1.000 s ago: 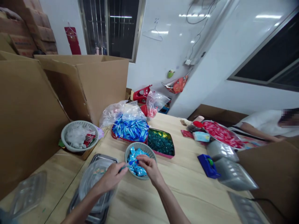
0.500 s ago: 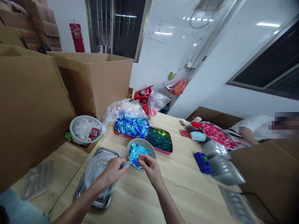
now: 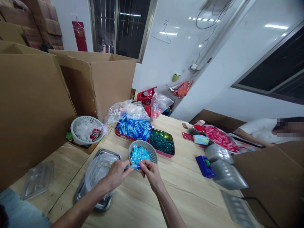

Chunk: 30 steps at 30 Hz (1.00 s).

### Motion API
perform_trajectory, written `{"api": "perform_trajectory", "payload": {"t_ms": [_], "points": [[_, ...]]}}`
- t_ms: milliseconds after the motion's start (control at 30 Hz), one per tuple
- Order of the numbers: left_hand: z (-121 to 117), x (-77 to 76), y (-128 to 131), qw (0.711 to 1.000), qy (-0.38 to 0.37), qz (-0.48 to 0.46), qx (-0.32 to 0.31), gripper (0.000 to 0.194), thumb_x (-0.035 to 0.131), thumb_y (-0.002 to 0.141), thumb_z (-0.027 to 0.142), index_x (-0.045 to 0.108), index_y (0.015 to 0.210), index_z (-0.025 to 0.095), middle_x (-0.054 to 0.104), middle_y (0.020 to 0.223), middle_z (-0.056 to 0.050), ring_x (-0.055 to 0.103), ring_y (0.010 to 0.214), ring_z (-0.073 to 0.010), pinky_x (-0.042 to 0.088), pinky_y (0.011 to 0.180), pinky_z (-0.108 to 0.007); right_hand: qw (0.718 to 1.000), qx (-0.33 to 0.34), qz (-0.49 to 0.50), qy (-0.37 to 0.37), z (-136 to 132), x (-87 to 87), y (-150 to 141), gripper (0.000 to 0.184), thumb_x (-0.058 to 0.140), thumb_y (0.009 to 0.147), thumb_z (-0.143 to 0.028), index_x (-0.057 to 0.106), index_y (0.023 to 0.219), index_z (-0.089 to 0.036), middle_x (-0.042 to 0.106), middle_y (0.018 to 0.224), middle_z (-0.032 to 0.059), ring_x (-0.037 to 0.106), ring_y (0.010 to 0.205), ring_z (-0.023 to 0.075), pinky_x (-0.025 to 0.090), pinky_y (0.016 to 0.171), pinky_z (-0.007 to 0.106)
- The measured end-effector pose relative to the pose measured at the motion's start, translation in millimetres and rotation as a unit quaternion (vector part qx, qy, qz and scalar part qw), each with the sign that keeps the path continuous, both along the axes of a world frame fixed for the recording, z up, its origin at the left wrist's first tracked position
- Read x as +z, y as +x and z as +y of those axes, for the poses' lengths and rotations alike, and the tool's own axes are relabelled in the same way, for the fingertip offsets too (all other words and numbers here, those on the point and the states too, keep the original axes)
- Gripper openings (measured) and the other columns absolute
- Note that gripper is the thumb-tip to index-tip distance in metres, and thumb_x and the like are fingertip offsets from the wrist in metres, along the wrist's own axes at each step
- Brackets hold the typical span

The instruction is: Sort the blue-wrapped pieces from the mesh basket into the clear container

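My left hand (image 3: pixel 117 174) and my right hand (image 3: pixel 150 171) meet in front of a small grey basket (image 3: pixel 153 154) of light-blue packets (image 3: pixel 140 154). Between their pinched fingers they hold a thin blue stick-shaped packet (image 3: pixel 132 167), one end in each hand. My left forearm crosses over a clear plastic lid (image 3: pixel 96 172) lying on a steel tray (image 3: pixel 104 202).
Behind the basket are a red tray of blue sticks (image 3: pixel 134 128) and a tin of dark green sweets (image 3: pixel 162 143). A white basket (image 3: pixel 86 130), big cardboard boxes (image 3: pixel 95 79), a blue box (image 3: pixel 204 166) and clear lids (image 3: pixel 228 179) stand around. Another person (image 3: pixel 263 131) sits at the right.
Both hands drew back a little from the basket toward me, still holding the blue stick between them. The view shifted slightly left.
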<state>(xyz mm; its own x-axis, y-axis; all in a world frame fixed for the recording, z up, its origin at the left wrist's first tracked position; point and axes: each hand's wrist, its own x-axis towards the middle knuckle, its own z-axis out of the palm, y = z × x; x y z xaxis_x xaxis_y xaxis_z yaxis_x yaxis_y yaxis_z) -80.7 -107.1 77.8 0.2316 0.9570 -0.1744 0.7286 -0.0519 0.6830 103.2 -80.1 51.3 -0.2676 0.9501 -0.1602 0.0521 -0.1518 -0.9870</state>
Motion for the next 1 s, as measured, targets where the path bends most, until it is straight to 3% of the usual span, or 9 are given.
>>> {"api": "perform_trajectory", "payload": {"t_ms": [133,300,533,700,800,933,1000], "points": [[0.0,-5.6,0.8,1.000,-0.021,0.013,-0.014,0.032,0.044,0.093,0.038,0.061,0.083,0.013,0.061,0.078,-0.003,0.049,0.072,-0.0112,0.023,0.065,-0.024,0.999,0.005,0.029,0.013,-1.3,0.6,2.0,0.047,0.069,0.073,-0.059,0.057,0.072,-0.013,0.051,0.058,-0.0006,0.045,0.052,0.0092,0.035,0.051,0.023],[0.5,-8.3,3.5,0.998,-0.032,0.052,-0.034,0.036,0.040,0.095,0.038,0.063,0.085,0.013,0.065,0.085,-0.006,0.056,0.079,-0.0149,0.026,0.067,-0.026,0.999,0.017,0.002,0.031,-0.5,0.8,3.6,0.048,0.067,0.074,-0.060,0.058,0.072,-0.013,0.051,0.056,-0.0007,0.046,0.052,0.0093,0.036,0.051,0.023],[-4.6,-6.0,12.7,0.992,-0.021,0.121,-0.033,0.042,0.030,0.097,0.038,0.061,0.102,0.011,0.064,0.097,-0.016,0.058,0.083,-0.0248,0.021,0.065,-0.031,0.998,-0.004,0.012,-0.057,0.1,-5.4,-1.9,0.057,0.067,0.066,-0.070,0.048,0.066,-0.016,0.047,0.050,-0.0037,0.038,0.037,0.0062,0.030,0.037,0.020],[-2.9,-12.0,10.0,0.997,-0.044,0.059,-0.034,0.043,0.029,0.095,0.041,0.059,0.084,0.012,0.061,0.082,-0.009,0.050,0.074,-0.0156,0.022,0.065,-0.028,1.000,-0.007,0.011,-0.023,-5.0,-7.2,-1.8,0.055,0.064,0.070,-0.069,0.050,0.070,-0.016,0.047,0.051,-0.0037,0.038,0.039,0.0060,0.030,0.037,0.020],[0.5,-15.3,5.5,0.995,-0.092,-0.010,-0.041,0.045,0.028,0.093,0.046,0.049,0.070,0.012,0.050,0.068,-0.003,0.041,0.065,-0.0104,0.023,0.062,-0.025,1.000,0.002,0.000,0.001,-8.6,-5.3,-0.4,0.053,0.061,0.074,-0.068,0.052,0.073,-0.015,0.047,0.053,-0.0036,0.038,0.040,0.0063,0.030,0.038,0.020],[1.9,-18.8,0.3,0.974,-0.198,-0.081,-0.069,0.055,0.013,0.090,0.060,0.043,0.081,0.015,0.030,0.060,0.003,0.028,0.051,-0.0075,0.027,0.051,-0.021,0.999,0.013,-0.019,0.033,-9.6,-0.4,1.1,0.053,0.058,0.077,-0.068,0.054,0.077,-0.015,0.048,0.054,-0.0033,0.040,0.041,0.0065,0.030,0.039,0.020],[1.4,-20.4,0.2,0.970,-0.217,-0.085,-0.074,0.059,0.007,0.090,0.063,0.043,0.086,0.016,0.027,0.059,0.004,0.025,0.048,-0.0074,0.029,0.048,-0.021,0.999,0.027,-0.021,0.040,-8.1,1.9,2.3,0.051,0.058,0.078,-0.066,0.054,0.076,-0.015,0.048,0.053,-0.0036,0.040,0.040,0.0064,0.030,0.039,0.020]]}}
